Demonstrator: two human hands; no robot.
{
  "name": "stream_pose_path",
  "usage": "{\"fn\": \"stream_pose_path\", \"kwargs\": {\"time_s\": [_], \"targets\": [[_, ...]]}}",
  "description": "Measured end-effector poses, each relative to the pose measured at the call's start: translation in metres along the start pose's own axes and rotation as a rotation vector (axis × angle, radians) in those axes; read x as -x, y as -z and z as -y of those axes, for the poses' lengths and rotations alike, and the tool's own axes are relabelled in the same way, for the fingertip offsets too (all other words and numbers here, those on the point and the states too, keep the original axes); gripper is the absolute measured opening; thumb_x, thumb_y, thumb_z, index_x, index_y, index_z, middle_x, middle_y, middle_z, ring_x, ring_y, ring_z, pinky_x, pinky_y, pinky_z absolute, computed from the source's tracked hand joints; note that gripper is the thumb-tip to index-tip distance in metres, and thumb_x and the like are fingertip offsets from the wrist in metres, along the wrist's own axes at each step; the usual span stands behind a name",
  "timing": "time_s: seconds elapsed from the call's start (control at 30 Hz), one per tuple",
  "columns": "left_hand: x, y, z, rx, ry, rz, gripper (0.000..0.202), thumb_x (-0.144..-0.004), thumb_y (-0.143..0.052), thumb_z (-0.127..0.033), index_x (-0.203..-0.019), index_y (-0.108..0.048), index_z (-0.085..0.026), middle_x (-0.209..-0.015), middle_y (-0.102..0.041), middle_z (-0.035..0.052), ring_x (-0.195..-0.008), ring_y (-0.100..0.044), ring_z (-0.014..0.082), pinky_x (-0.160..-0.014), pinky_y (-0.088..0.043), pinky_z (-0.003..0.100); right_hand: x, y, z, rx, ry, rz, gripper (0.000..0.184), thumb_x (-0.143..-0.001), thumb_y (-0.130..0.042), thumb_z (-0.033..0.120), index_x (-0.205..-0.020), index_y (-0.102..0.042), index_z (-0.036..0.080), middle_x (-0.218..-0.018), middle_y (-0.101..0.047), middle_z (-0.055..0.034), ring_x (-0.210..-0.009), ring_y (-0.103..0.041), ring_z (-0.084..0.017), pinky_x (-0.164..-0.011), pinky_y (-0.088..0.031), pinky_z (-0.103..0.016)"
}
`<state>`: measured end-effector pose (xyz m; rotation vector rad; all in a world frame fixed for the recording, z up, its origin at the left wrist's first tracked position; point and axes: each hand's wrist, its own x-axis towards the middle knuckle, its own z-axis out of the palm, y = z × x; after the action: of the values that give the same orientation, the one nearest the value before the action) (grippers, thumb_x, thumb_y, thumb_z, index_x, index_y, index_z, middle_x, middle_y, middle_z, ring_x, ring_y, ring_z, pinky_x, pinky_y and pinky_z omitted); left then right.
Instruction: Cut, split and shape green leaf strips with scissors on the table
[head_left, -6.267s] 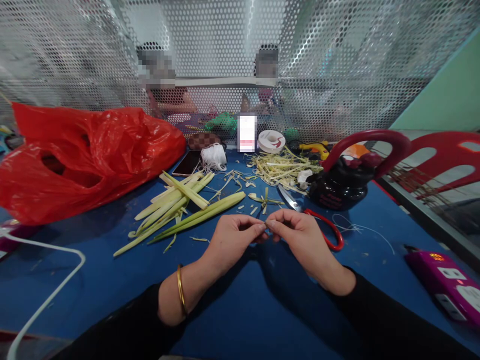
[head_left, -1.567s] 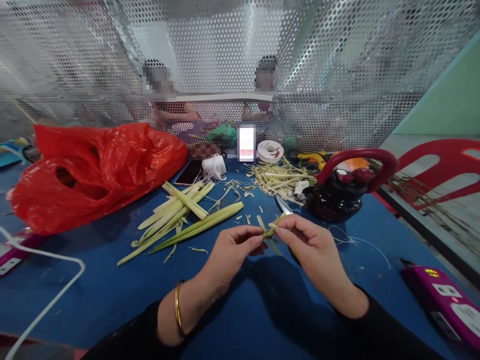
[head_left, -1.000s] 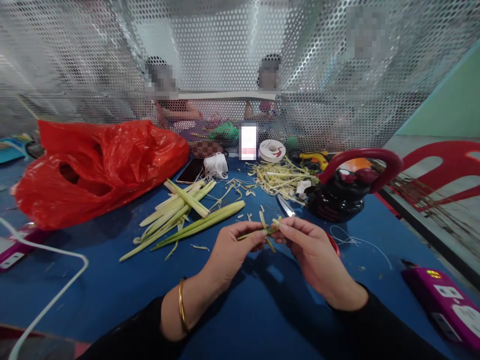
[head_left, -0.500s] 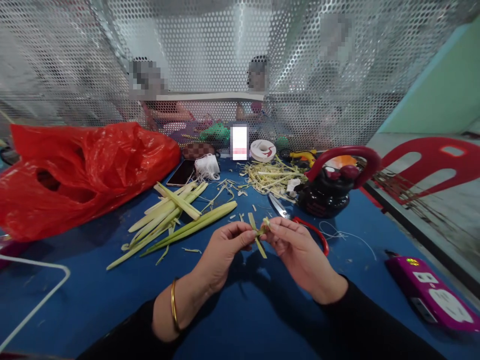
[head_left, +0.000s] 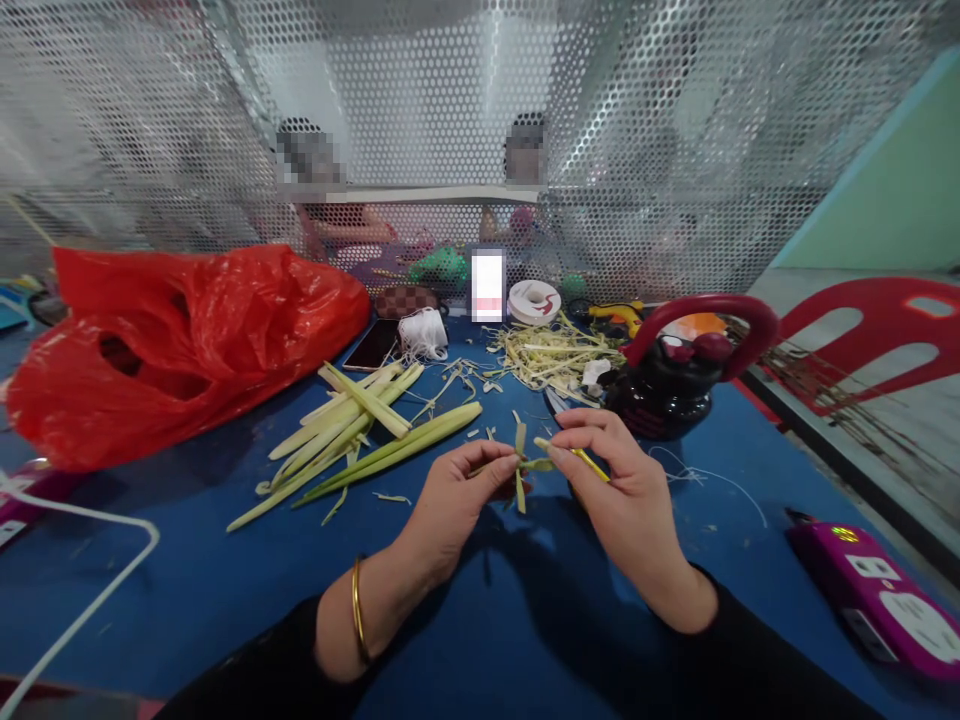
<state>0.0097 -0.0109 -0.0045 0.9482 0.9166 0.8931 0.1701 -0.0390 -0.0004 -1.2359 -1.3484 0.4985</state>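
Both your hands meet just above the tabletop (head_left: pixel 480 640): the left hand (head_left: pixel 457 495) pinches the small leaf cross (head_left: pixel 520 440) near its middle, thumb against fingers, and the right hand (head_left: pixel 634 500) has its fingers drawn narrow, seemingly on a pale tip (head_left: pixel 541 443) beside it; whether that tip joins the cross, you cannot tell. Such thin arms could split or slip free if you tug unevenly, and a slack left thumb could let the crossing open. Reaching forward with your right could knock the scissors (head_left: pixel 555 402) behind its knuckles; swinging outward could snag the thread (head_left: pixel 739 487). Beyond, the jug (head_left: pixel 660 400) hems you in on the right, the leaves (head_left: pixel 397 448) on the left. Your easiest room lies nearer you, between your forearms.
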Motion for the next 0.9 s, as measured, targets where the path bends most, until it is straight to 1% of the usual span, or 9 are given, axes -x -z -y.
{"fn": "stream_pose_path", "kwargs": {"time_s": [0.07, 0.13, 0.23, 0.3, 0.47, 0.53, 0.73, 0.9], "targets": [[0.0009, -0.0005, 0.0017, 0.005, 0.022, 0.023, 0.025, -0.072, -0.076, -0.036, -0.082, -0.069, -0.014, -0.074, -0.068, 0.0024, -0.066, -0.062, 0.0126, -0.068, -0.047, 0.025, 0.0025, -0.0008, -0.0014, 0.062, 0.069, 0.061, 0.008, -0.081, -0.065, 0.020, -0.076, -0.070, 0.025, -0.092, -0.063, -0.0051, -0.095, -0.059, -0.023, -0.086, -0.045, -0.039], [0.0017, -0.0012, 0.0033, 0.005, 0.037, 0.039, 0.026, -0.073, -0.075, -0.038, -0.083, -0.070, -0.014, -0.070, -0.066, 0.0022, -0.063, -0.060, 0.0119, -0.064, -0.046, 0.024, 0.0049, -0.0025, -0.0030, 0.103, 0.096, 0.106, 0.008, -0.082, -0.066, 0.020, -0.077, -0.070, 0.025, -0.085, -0.064, -0.0041, -0.090, -0.060, -0.023, -0.082, -0.046, -0.039], [0.0025, -0.0023, 0.0038, 0.015, 0.045, 0.042, 0.025, -0.074, -0.075, -0.037, -0.084, -0.072, -0.014, -0.067, -0.065, 0.0016, -0.062, -0.060, 0.0120, -0.064, -0.046, 0.024, 0.0065, -0.0042, -0.0038, 0.140, 0.086, 0.121, 0.009, -0.083, -0.065, 0.021, -0.074, -0.067, 0.024, -0.079, -0.066, -0.0028, -0.081, -0.060, -0.021, -0.075, -0.046, -0.037], [0.0028, -0.0031, 0.0031, 0.027, 0.045, 0.047, 0.025, -0.073, -0.075, -0.036, -0.086, -0.074, -0.014, -0.068, -0.066, 0.0023, -0.063, -0.060, 0.0121, -0.066, -0.047, 0.025, 0.0062, -0.0041, -0.0029, 0.150, 0.074, 0.125, 0.011, -0.084, -0.065, 0.022, -0.073, -0.065, 0.024, -0.077, -0.066, -0.0022, -0.079, -0.060, -0.021, -0.075, -0.045, -0.037], [0.0035, -0.0034, 0.0027, 0.064, 0.051, 0.072, 0.024, -0.071, -0.077, -0.032, -0.088, -0.076, -0.015, -0.076, -0.069, 0.0046, -0.068, -0.062, 0.0134, -0.074, -0.049, 0.028, 0.0042, -0.0032, 0.0005, 0.171, 0.076, 0.136, 0.013, -0.083, -0.063, 0.020, -0.070, -0.063, 0.024, -0.075, -0.067, -0.0017, -0.077, -0.060, -0.020, -0.075, -0.045, -0.037], [0.0032, -0.0031, 0.0041, 0.066, 0.051, 0.072, 0.025, -0.069, -0.078, -0.031, -0.088, -0.076, -0.015, -0.078, -0.070, 0.0055, -0.069, -0.061, 0.0137, -0.075, -0.049, 0.029, 0.0040, -0.0036, 0.0005, 0.184, 0.074, 0.136, 0.014, -0.082, -0.063, 0.019, -0.070, -0.062, 0.024, -0.074, -0.067, -0.0015, -0.077, -0.060, -0.021, -0.075, -0.045, -0.037], [0.0018, -0.0031, 0.0074, 0.122, 0.087, 0.060, 0.023, -0.068, -0.079, -0.029, -0.085, -0.077, -0.014, -0.077, -0.070, 0.0059, -0.066, -0.060, 0.0123, -0.072, -0.050, 0.028, 0.0050, -0.0042, -0.0028, 0.199, 0.084, 0.145, 0.013, -0.083, -0.062, 0.018, -0.071, -0.064, 0.024, -0.075, -0.068, -0.0019, -0.078, -0.061, -0.021, -0.075, -0.046, -0.038], [0.0013, -0.0046, 0.0051, 0.150, 0.067, 0.033, 0.020, -0.070, -0.078, -0.029, -0.083, -0.077, -0.014, -0.073, -0.070, 0.0054, -0.064, -0.059, 0.0104, -0.067, -0.048, 0.022, 0.0052, -0.0039, -0.0018, 0.248, 0.182, 0.160, 0.011, -0.083, -0.059, 0.017, -0.080, -0.067, 0.024, -0.080, -0.069, -0.0037, -0.082, -0.062, -0.022, -0.078, -0.047, -0.039]]}}
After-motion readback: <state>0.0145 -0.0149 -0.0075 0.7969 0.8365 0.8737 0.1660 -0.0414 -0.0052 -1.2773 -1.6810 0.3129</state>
